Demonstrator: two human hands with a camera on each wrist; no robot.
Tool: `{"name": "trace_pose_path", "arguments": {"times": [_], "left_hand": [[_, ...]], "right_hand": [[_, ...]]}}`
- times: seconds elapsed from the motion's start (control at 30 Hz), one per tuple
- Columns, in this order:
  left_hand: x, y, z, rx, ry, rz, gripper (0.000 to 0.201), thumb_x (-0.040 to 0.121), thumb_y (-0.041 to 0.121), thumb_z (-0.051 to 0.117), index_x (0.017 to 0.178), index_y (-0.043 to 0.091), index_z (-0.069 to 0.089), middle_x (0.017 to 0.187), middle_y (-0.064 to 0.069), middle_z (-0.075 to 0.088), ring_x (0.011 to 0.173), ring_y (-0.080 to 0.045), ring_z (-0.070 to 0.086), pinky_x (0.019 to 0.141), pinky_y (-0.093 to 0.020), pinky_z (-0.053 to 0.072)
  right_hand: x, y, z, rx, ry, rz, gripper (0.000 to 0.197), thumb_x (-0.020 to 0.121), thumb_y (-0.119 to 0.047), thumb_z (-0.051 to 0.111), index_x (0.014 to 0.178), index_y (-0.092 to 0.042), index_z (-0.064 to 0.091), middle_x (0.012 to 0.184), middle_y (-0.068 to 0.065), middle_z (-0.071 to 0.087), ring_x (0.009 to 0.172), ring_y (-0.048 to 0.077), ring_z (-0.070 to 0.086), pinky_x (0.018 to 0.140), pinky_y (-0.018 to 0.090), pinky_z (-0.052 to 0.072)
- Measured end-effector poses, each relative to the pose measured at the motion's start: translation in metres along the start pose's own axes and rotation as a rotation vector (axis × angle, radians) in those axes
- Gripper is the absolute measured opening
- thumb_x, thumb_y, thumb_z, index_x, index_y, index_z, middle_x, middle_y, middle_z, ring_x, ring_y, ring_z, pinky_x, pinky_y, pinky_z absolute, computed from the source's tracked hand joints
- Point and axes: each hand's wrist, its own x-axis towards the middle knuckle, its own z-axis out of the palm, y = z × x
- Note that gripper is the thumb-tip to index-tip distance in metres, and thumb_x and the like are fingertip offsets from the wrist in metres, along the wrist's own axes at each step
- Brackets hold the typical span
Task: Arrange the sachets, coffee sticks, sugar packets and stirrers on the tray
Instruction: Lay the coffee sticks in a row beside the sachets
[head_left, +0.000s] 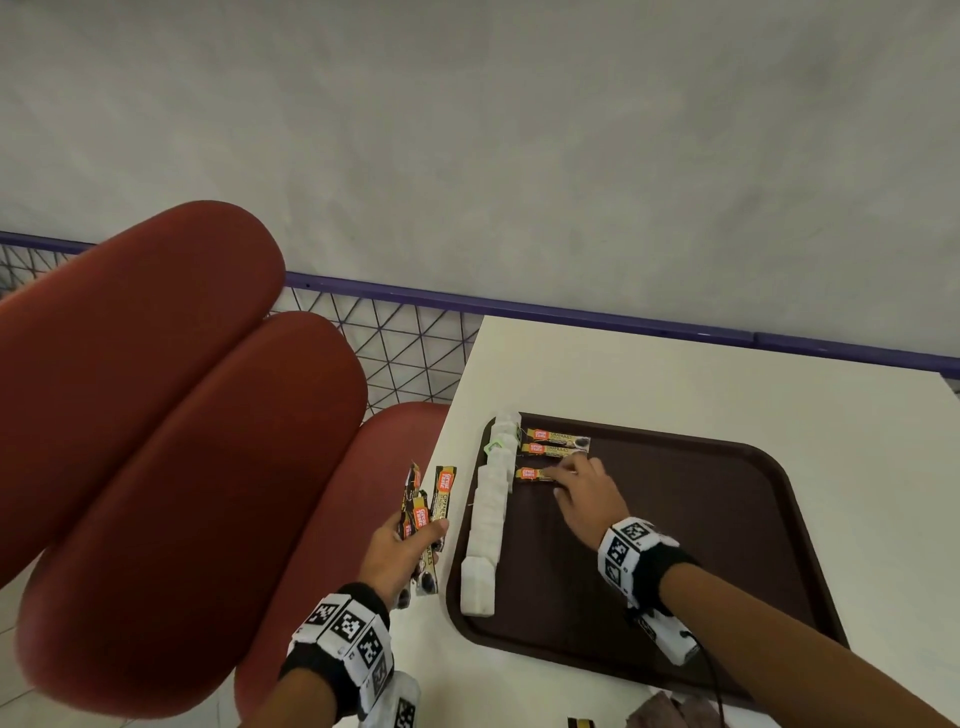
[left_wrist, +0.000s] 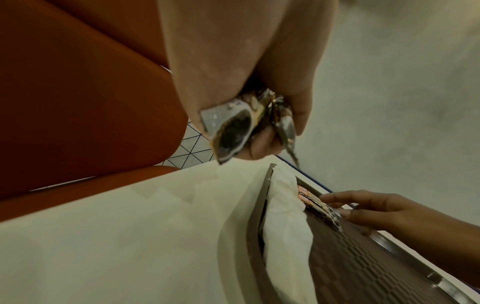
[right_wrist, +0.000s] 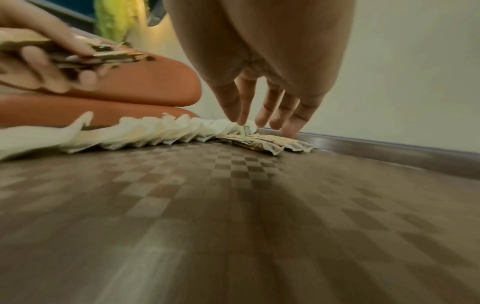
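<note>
A brown tray (head_left: 675, 519) lies on the white table (head_left: 675, 374). White sachets (head_left: 488, 514) run in a row along its left rim, also in the right wrist view (right_wrist: 155, 131). Two orange-and-black coffee sticks (head_left: 556, 441) lie side by side at the tray's far left corner. A third stick (head_left: 530, 473) lies just below them. My right hand (head_left: 576, 480) reaches over it, straight fingertips (right_wrist: 262, 121) touching the sticks (right_wrist: 259, 144). My left hand (head_left: 415, 535) grips a bundle of several coffee sticks (head_left: 431, 509) left of the tray, above the table's edge.
Red padded seat cushions (head_left: 182, 415) fill the left side, close to the table's left edge. Behind runs a purple rail with wire mesh (head_left: 395, 353). Dark objects (head_left: 670, 712) sit at the table's near edge below the tray.
</note>
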Motion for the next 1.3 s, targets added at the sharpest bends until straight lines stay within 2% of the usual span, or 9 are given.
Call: {"name": "trace_pose_path", "arguments": {"times": [0.13,0.4,0.53,0.8,0.93,1.03,1.17,1.23,1.3], "left_hand": [[0.001,0.000,0.002,0.018,-0.019,0.007,0.010,0.083,0.019,0.068,0.092,0.017,0.063,0.076,-0.004,0.065,0.072,-0.019,0.059,0.072,-0.030,0.046],[0.000,0.003,0.004,0.019,-0.040,0.029,0.009,0.084,0.019,0.068,0.091,0.020,0.062,0.079,-0.004,0.066,0.073,-0.019,0.060,0.066,-0.029,0.047],[0.001,0.000,0.003,0.019,-0.041,-0.010,0.013,0.082,0.022,0.070,0.093,0.017,0.064,0.070,-0.002,0.062,0.061,-0.017,0.054,0.053,-0.025,0.042],[0.002,-0.005,0.002,0.006,-0.047,-0.009,0.012,0.080,0.022,0.071,0.089,0.018,0.066,0.067,-0.003,0.061,0.063,-0.021,0.051,0.063,-0.034,0.040],[0.001,-0.004,0.003,-0.004,-0.063,-0.001,0.016,0.078,0.020,0.075,0.089,0.014,0.064,0.067,-0.002,0.062,0.064,-0.020,0.053,0.061,-0.030,0.042],[-0.001,-0.002,0.007,0.003,-0.058,0.010,0.021,0.075,0.021,0.077,0.088,0.014,0.064,0.065,0.000,0.064,0.061,-0.018,0.056,0.061,-0.030,0.043],[-0.001,-0.002,0.013,0.010,-0.061,0.016,0.026,0.069,0.026,0.079,0.087,0.015,0.064,0.075,-0.006,0.066,0.070,-0.022,0.059,0.070,-0.035,0.046],[-0.003,-0.001,0.017,0.037,-0.068,0.050,0.018,0.076,0.020,0.076,0.087,0.014,0.063,0.080,-0.008,0.067,0.077,-0.024,0.061,0.079,-0.038,0.049],[-0.004,-0.001,0.020,0.044,-0.071,0.068,0.014,0.079,0.016,0.073,0.089,0.013,0.063,0.083,-0.008,0.068,0.082,-0.024,0.063,0.083,-0.036,0.049]], "right_hand": [[-0.004,-0.005,0.004,-0.144,-0.099,0.009,0.043,0.097,-0.030,0.036,0.140,-0.027,0.035,0.142,-0.004,0.033,0.131,0.019,0.029,0.105,0.035,0.030],[0.000,-0.010,0.005,-0.188,-0.108,0.096,0.046,0.098,-0.034,0.034,0.142,-0.025,0.030,0.147,-0.001,0.029,0.134,0.022,0.026,0.108,0.039,0.028],[0.004,-0.013,0.003,-0.177,-0.119,0.128,0.046,0.097,-0.035,0.035,0.142,-0.023,0.030,0.148,0.000,0.028,0.135,0.024,0.025,0.107,0.039,0.029],[0.002,-0.017,0.002,-0.098,-0.068,0.139,0.050,0.095,-0.036,0.040,0.143,-0.023,0.029,0.144,0.001,0.031,0.131,0.022,0.029,0.104,0.036,0.033],[-0.003,-0.026,-0.003,0.026,-0.029,0.086,0.051,0.095,-0.033,0.043,0.142,-0.020,0.031,0.142,0.004,0.034,0.132,0.023,0.028,0.107,0.035,0.033],[-0.009,-0.036,-0.008,0.195,-0.064,0.018,0.041,0.095,-0.030,0.045,0.134,-0.016,0.042,0.134,0.005,0.041,0.129,0.022,0.030,0.109,0.034,0.030],[-0.019,-0.054,-0.013,0.464,-0.192,-0.044,0.027,0.095,-0.030,0.046,0.111,-0.011,0.058,0.107,0.003,0.054,0.106,0.017,0.043,0.092,0.027,0.037],[-0.025,-0.064,-0.014,0.634,-0.281,-0.023,0.024,0.096,-0.030,0.046,0.104,-0.011,0.059,0.102,0.003,0.055,0.099,0.014,0.048,0.086,0.023,0.037],[-0.030,-0.071,-0.014,0.786,-0.331,0.017,0.017,0.096,-0.029,0.045,0.091,-0.015,0.054,0.098,0.002,0.057,0.092,0.012,0.052,0.086,0.025,0.040]]}}
